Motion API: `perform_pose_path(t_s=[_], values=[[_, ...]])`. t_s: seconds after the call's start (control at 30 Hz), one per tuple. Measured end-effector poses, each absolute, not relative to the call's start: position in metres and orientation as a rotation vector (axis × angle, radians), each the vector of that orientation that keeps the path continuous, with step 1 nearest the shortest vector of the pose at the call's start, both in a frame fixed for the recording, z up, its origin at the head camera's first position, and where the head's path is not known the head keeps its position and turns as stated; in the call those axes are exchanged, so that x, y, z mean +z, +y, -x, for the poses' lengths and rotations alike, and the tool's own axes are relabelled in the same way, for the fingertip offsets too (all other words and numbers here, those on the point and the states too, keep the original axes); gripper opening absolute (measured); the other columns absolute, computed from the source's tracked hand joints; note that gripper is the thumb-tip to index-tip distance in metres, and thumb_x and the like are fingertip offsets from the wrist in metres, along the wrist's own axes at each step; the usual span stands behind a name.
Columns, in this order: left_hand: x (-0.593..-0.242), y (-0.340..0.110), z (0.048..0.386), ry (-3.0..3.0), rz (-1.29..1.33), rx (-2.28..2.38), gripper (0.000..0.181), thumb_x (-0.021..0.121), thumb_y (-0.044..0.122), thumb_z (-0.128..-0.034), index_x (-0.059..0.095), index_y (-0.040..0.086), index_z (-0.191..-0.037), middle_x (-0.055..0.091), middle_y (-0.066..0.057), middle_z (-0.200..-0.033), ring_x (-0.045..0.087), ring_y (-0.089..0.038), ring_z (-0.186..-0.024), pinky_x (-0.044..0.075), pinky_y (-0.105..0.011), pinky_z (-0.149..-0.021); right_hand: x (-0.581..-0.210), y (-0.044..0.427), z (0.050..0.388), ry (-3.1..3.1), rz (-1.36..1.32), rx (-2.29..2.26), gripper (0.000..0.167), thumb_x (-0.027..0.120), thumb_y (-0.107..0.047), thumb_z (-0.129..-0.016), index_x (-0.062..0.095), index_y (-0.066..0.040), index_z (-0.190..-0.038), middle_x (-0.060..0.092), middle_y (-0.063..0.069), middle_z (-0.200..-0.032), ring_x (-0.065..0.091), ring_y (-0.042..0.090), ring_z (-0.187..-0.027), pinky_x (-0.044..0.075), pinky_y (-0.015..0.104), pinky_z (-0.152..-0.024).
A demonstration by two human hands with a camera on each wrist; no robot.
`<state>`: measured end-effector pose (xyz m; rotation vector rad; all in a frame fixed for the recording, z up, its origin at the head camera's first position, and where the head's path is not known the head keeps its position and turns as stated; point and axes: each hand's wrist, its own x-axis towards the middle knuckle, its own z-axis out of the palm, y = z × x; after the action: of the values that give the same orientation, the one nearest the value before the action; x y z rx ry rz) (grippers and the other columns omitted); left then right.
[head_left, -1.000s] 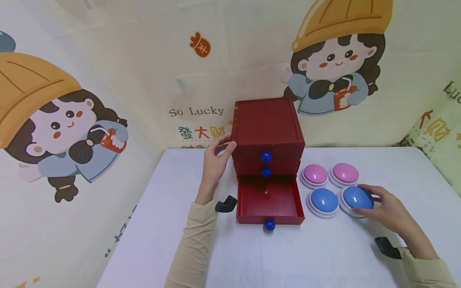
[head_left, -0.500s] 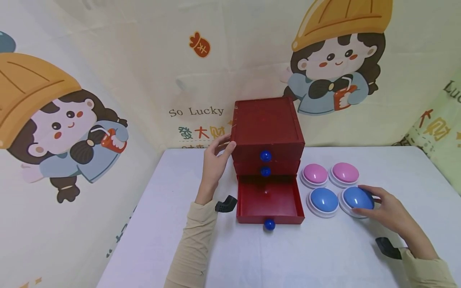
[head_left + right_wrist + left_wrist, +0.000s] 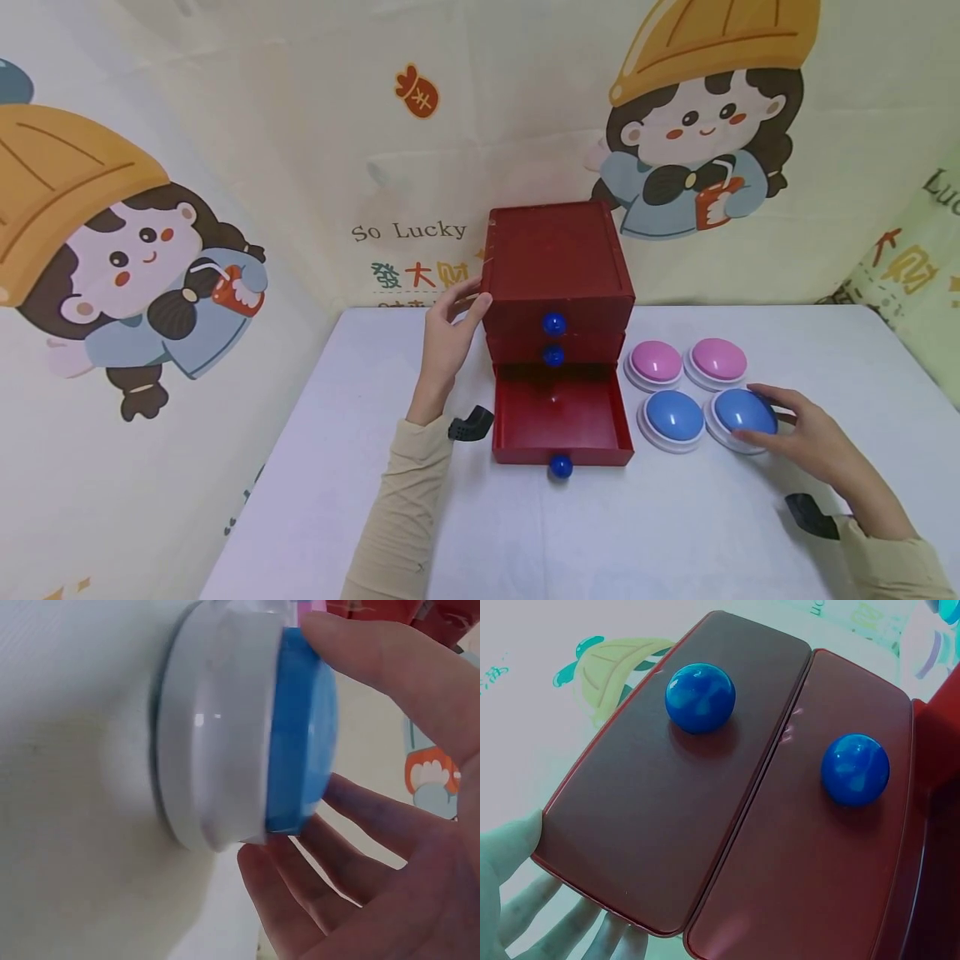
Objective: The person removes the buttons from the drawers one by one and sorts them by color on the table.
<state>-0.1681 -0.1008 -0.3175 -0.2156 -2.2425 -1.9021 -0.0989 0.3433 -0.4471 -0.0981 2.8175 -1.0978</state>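
A red drawer cabinet (image 3: 558, 254) with blue ball knobs stands mid-table. Its bottom drawer (image 3: 558, 421) is pulled out, and nothing shows inside; the two drawers above are closed. My left hand (image 3: 447, 342) rests against the cabinet's left side, thumb at the front edge, fingers along the side, as the left wrist view also shows. On the right, my right hand (image 3: 813, 433) holds a blue domed push button (image 3: 745, 412) on a white base. In the right wrist view, the thumb touches one edge of the blue dome (image 3: 304, 735) and the fingers curl at the opposite edge.
Left of the held button sits another blue button (image 3: 675, 417). Behind them are two pink buttons (image 3: 656, 362), (image 3: 718, 359). All stand on a white-covered table (image 3: 645, 533), close to the cabinet's right side. A patterned cloth backdrop (image 3: 315, 167) rises behind the table.
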Motion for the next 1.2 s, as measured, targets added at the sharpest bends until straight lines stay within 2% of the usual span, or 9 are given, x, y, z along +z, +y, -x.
perform_pose_path(t_s=[0.57, 0.6, 0.67, 0.7, 0.73, 0.83, 0.93, 1.1, 1.2], values=[[-0.318, -0.101, 0.168, -2.243, 0.22, -1.905, 0.045, 0.064, 0.02, -0.0974, 0.056, 0.005, -0.139, 0.058, -0.013, -0.136, 0.055, -0.029, -0.121, 0.051, -0.044, -0.1, -0.426, 0.328, 0.095, 2.86, 0.029, -1.176, 0.07, 0.069, -0.031, -0.094, 0.039, 0.011, -0.142, 0.04, 0.04, -0.139, 0.041, 0.06, -0.12, 0.039, 0.074, -0.09], [-0.319, -0.102, 0.168, -2.242, 0.22, -1.907, 0.044, 0.064, 0.02, -0.0974, 0.056, 0.005, -0.139, 0.058, -0.013, -0.136, 0.055, -0.028, -0.121, 0.051, -0.044, -0.1, -0.425, 0.327, 0.094, 2.874, 0.022, -1.177, 0.069, 0.068, -0.031, -0.094, 0.04, 0.011, -0.141, 0.042, 0.039, -0.138, 0.043, 0.059, -0.119, 0.041, 0.072, -0.09], [-0.319, -0.102, 0.168, -2.24, 0.222, -1.909, 0.044, 0.064, 0.02, -0.0973, 0.057, 0.005, -0.138, 0.058, -0.012, -0.136, 0.055, -0.028, -0.121, 0.052, -0.044, -0.099, -0.424, 0.324, 0.094, 2.902, 0.014, -1.193, 0.065, 0.068, -0.031, -0.095, 0.043, 0.01, -0.14, 0.046, 0.038, -0.135, 0.047, 0.057, -0.116, 0.053, 0.051, -0.091], [-0.319, -0.102, 0.168, -2.238, 0.224, -1.91, 0.044, 0.064, 0.02, -0.0972, 0.057, 0.005, -0.138, 0.058, -0.012, -0.136, 0.055, -0.028, -0.121, 0.052, -0.043, -0.099, -0.424, 0.323, 0.094, 2.925, 0.022, -1.212, 0.062, 0.068, -0.03, -0.095, 0.045, 0.009, -0.138, 0.048, 0.037, -0.133, 0.055, 0.045, -0.116, 0.056, 0.038, -0.089], [-0.319, -0.102, 0.168, -2.237, 0.225, -1.909, 0.044, 0.064, 0.02, -0.0972, 0.057, 0.005, -0.138, 0.058, -0.012, -0.136, 0.055, -0.028, -0.121, 0.051, -0.043, -0.099, -0.423, 0.322, 0.094, 2.943, 0.028, -1.221, 0.06, 0.068, -0.029, -0.095, 0.047, 0.009, -0.137, 0.051, 0.036, -0.131, 0.057, 0.043, -0.114, 0.055, 0.024, -0.084], [-0.32, -0.102, 0.168, -2.232, 0.228, -1.908, 0.044, 0.064, 0.019, -0.0972, 0.057, 0.005, -0.138, 0.059, -0.013, -0.135, 0.055, -0.029, -0.121, 0.051, -0.043, -0.099, -0.42, 0.317, 0.094, 2.967, 0.064, -1.246, 0.055, 0.068, -0.027, -0.095, 0.05, 0.007, -0.135, 0.055, 0.034, -0.127, 0.06, 0.033, -0.108, 0.039, -0.002, -0.069], [-0.32, -0.101, 0.168, -2.229, 0.232, -1.908, 0.044, 0.064, 0.019, -0.0973, 0.056, 0.004, -0.138, 0.058, -0.013, -0.135, 0.055, -0.03, -0.122, 0.051, -0.043, -0.1, -0.417, 0.311, 0.092, 2.963, 0.096, -1.256, 0.054, 0.067, -0.027, -0.095, 0.051, 0.006, -0.135, 0.056, 0.032, -0.126, 0.061, 0.023, -0.105, 0.038, -0.003, -0.071], [-0.32, -0.102, 0.167, -2.223, 0.24, -1.913, 0.044, 0.064, 0.018, -0.0975, 0.056, 0.004, -0.138, 0.058, -0.013, -0.136, 0.055, -0.03, -0.122, 0.051, -0.044, -0.1, -0.413, 0.303, 0.089, 2.967, 0.179, -1.307, 0.049, 0.068, -0.022, -0.095, 0.053, 0.004, -0.133, 0.058, 0.029, -0.124, 0.044, -0.022, -0.093, 0.039, -0.003, -0.074], [-0.32, -0.102, 0.167, -2.221, 0.239, -1.915, 0.044, 0.064, 0.018, -0.0976, 0.056, 0.004, -0.138, 0.058, -0.013, -0.136, 0.055, -0.03, -0.122, 0.051, -0.044, -0.101, -0.41, 0.298, 0.087, 2.968, 0.224, -1.347, 0.046, 0.069, -0.019, -0.094, 0.055, 0.004, -0.131, 0.059, 0.026, -0.121, 0.043, -0.025, -0.094, 0.039, -0.003, -0.076]])
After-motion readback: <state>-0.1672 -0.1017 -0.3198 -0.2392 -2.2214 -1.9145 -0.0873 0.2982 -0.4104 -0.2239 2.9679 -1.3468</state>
